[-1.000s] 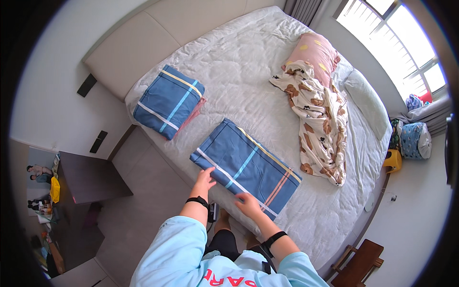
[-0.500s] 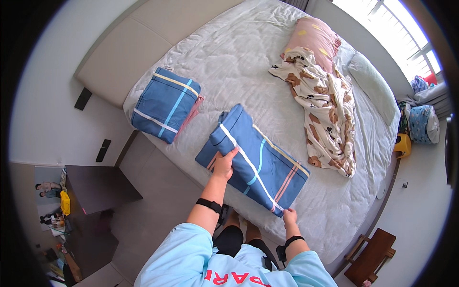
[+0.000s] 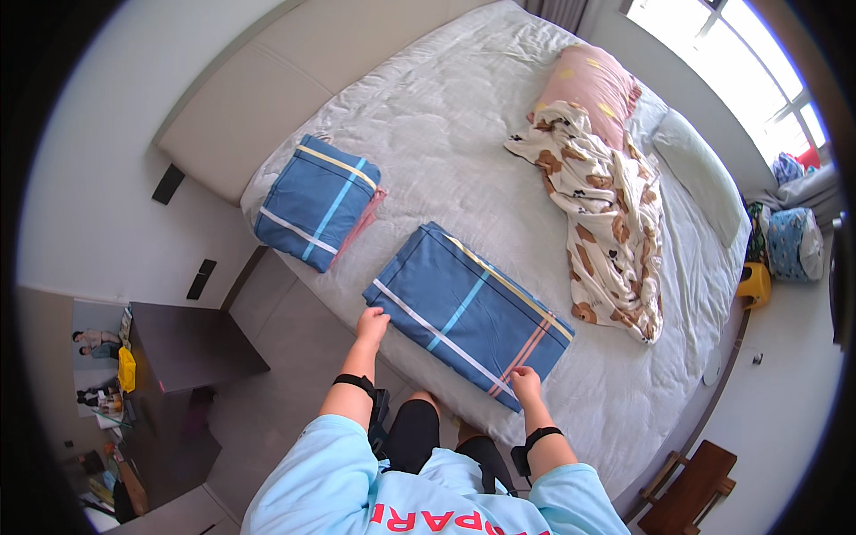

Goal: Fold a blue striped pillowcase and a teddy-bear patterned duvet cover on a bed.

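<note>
A blue folded bed sheet with white, yellow, light-blue and pink stripes lies as a flat rectangle near the bed's front edge. At its near left corner, my left hand is closed on the edge, its fingertips partly hidden. Farther right along the same near edge, the fingers of my right hand pinch the cloth close to the pink stripes. To the left rests a second folded bundle in matching blue cloth, with some pink fabric showing beneath its right side.
White bedding covers the bed. A crumpled cream blanket with brown patches lies at right, below a pink pillow. A pale green pillow sits along the far right edge. A dark desk stands left; a wooden stool is lower right.
The raised left part of the sheet has been laid down flat over the lower layer. My left hand has moved left and down to the near corner; my right hand has shifted slightly left and up.
</note>
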The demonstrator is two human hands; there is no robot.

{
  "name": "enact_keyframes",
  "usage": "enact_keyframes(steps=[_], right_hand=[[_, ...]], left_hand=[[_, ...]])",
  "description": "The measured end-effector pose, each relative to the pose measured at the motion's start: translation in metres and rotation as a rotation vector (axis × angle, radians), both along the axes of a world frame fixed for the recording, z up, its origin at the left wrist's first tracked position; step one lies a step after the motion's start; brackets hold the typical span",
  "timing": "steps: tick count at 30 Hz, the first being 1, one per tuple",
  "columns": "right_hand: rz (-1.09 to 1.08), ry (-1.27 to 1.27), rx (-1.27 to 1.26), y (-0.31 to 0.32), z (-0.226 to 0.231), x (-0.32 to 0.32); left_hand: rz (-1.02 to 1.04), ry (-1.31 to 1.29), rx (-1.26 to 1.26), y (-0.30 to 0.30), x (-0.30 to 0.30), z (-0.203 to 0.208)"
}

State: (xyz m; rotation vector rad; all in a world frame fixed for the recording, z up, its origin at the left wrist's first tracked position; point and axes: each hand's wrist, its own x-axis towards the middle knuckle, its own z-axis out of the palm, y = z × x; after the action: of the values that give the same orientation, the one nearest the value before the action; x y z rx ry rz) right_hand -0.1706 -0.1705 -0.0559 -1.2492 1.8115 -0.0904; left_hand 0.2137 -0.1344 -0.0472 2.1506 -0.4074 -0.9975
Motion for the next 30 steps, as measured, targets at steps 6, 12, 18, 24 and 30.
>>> enact_keyframes(steps=[6, 12, 18, 24, 30], right_hand=[[0.091, -0.105, -0.045, -0.066, 0.013, 0.090], [0.263, -0.119, -0.126, -0.154, 0.014, 0.214], [0.398, 0.306, -0.399, -0.205, -0.009, 0.281], [0.383, 0.129, -0.512, -0.188, 0.004, 0.298], [0.121, 0.023, -0.551, -0.167, 0.012, 0.302]], left_hand=[[-0.279, -0.466, -0.080, -0.059, 0.019, 0.014], [-0.427, -0.423, -0.103, -0.109, 0.053, -0.006], [-0.632, -0.023, -0.115, -0.138, 0.063, -0.019], [-0.568, -0.186, -0.299, -0.173, 0.066, -0.030], [-0.502, 0.011, -0.404, -0.191, 0.075, -0.033]])
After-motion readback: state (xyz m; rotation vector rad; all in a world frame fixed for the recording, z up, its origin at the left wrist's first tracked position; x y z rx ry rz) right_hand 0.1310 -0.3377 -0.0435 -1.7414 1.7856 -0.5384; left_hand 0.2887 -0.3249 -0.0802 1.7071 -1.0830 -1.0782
